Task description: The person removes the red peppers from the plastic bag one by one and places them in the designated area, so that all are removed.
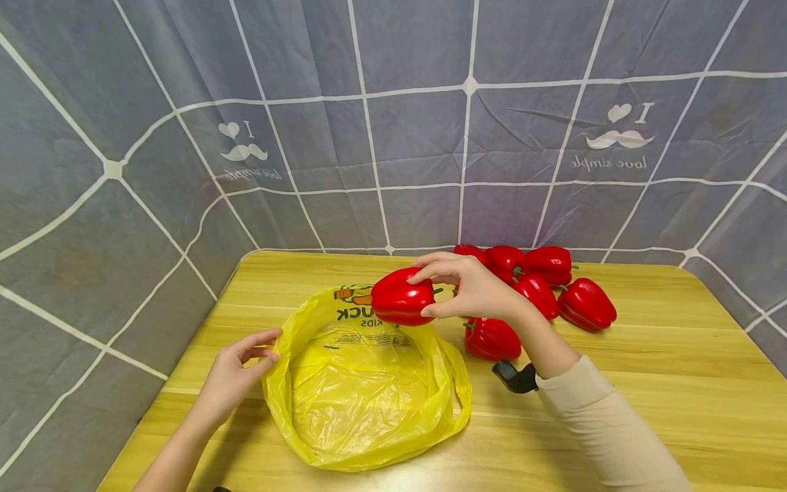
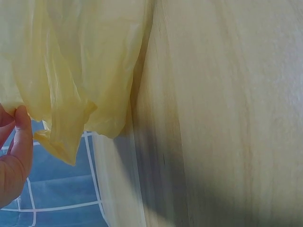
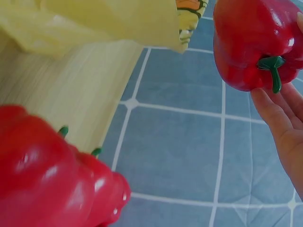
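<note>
A glossy red bell pepper [image 1: 401, 298] with a green stem is gripped by my right hand [image 1: 470, 287], raised over the far right side of an open yellow plastic bag [image 1: 363, 403]. In the right wrist view the same bell pepper [image 3: 258, 40] shows its stem end, thumb against its underside. My left hand [image 1: 236, 372] pinches the bag's left rim between thumb and fingers. The left wrist view shows those fingertips [image 2: 21, 123] at the edge of the yellow plastic [image 2: 71, 71]. The bag's mouth faces up and its visible inside shows only crumpled plastic.
Several more red bell peppers [image 1: 587, 304] lie grouped right of the bag, partly hidden behind my right arm. All rest on a wooden table [image 1: 676, 383]. A grey curtain [image 1: 418, 150] with white grid lines hangs along the back and sides. A black strap piece [image 1: 515, 377] sits at my right wrist.
</note>
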`<state>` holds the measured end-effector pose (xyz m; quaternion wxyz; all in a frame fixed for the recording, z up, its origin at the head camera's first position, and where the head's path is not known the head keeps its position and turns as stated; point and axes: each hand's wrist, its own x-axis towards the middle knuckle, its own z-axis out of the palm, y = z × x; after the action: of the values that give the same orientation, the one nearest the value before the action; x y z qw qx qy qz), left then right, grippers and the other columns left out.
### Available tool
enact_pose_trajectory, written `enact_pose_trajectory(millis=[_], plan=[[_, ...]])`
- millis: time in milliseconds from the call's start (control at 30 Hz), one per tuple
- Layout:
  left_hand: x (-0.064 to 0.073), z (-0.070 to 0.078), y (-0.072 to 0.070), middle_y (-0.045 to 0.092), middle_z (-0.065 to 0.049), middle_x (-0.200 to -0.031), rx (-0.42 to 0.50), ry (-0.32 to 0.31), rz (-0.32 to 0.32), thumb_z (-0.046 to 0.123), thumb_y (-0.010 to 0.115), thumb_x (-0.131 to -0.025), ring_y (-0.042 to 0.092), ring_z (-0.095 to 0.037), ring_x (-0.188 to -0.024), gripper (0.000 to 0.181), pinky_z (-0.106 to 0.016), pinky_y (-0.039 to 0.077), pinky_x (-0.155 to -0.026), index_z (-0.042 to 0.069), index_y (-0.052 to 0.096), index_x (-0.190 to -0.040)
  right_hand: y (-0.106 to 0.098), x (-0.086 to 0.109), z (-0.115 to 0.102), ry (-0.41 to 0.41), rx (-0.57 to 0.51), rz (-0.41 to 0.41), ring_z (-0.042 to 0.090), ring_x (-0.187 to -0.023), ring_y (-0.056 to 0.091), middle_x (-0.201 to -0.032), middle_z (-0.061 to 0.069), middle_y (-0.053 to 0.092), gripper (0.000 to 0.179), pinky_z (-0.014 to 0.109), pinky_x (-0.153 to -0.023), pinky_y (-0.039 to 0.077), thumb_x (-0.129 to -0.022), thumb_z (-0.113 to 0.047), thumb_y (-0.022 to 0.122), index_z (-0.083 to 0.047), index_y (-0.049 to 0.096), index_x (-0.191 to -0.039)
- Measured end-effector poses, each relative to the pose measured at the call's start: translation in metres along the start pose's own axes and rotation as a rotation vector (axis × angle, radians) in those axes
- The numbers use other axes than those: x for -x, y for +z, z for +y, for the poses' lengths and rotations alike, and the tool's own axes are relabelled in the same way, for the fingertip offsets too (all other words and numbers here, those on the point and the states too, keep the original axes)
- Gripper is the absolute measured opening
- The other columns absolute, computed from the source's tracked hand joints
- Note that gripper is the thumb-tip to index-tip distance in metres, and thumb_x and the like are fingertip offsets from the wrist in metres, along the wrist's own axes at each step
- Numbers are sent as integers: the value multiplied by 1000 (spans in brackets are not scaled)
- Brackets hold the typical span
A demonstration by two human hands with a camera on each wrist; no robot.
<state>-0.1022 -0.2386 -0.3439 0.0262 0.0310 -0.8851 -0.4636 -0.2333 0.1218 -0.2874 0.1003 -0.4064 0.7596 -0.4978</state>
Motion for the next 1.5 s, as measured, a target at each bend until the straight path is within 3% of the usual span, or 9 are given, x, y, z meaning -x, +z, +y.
enact_pose_trajectory(millis=[400, 667, 1033, 1233, 1400, 1500], plan=[[1, 0, 0, 59, -20, -116, -2, 7, -3, 8, 64, -88, 53, 3, -88, 38, -20, 48, -67, 0, 57, -125, -23, 28, 2, 74, 99, 73, 16, -117, 46, -126, -1, 53, 40, 40, -89, 47, -73, -15, 80, -18, 68, -111], [0, 0, 0, 58, -20, -116, 8, 4, -6, 8, 64, -88, 53, 5, -87, 39, -20, 49, -68, 0, 56, -125, -37, 47, 7, 73, 92, 94, 16, -119, 47, -127, 3, 53, 40, 30, -88, 48, -74, -10, 79, -11, 67, -111], [0, 0, 0, 58, -20, -117, -2, -4, -12, 9, 64, -88, 53, 4, -88, 40, -20, 48, -68, 0, 56, -126, -53, 76, 11, 45, 249, 167, 16, -115, 48, -125, 5, 57, 40, 26, -79, 51, -72, -7, 79, -13, 68, -110], [0, 0, 0, 58, -19, -116, 5, -4, -13, 8, 64, -88, 54, 3, -88, 39, -20, 49, -68, 0, 57, -125, -59, 97, 11, 116, 243, 198, 4, -113, 44, -125, 7, 55, 39, 21, -79, 49, -73, -7, 79, -12, 68, -110], [1, 0, 0, 59, -19, -116, -8, -5, -15, 9, 64, -88, 53, 2, -88, 39, -20, 48, -68, 0, 57, -125, -63, 111, 17, 82, 190, 203, 3, -105, 52, -123, 13, 53, 39, 19, -79, 49, -72, 2, 77, -4, 66, -109], [1, 0, 0, 59, -19, -117, -2, -5, -14, 9, 64, -88, 53, 2, -88, 39, -20, 48, -68, 0, 57, -125, -66, 119, 20, 70, 168, 213, 2, -101, 55, -123, 9, 53, 40, 16, -80, 48, -71, 7, 76, -1, 65, -108]])
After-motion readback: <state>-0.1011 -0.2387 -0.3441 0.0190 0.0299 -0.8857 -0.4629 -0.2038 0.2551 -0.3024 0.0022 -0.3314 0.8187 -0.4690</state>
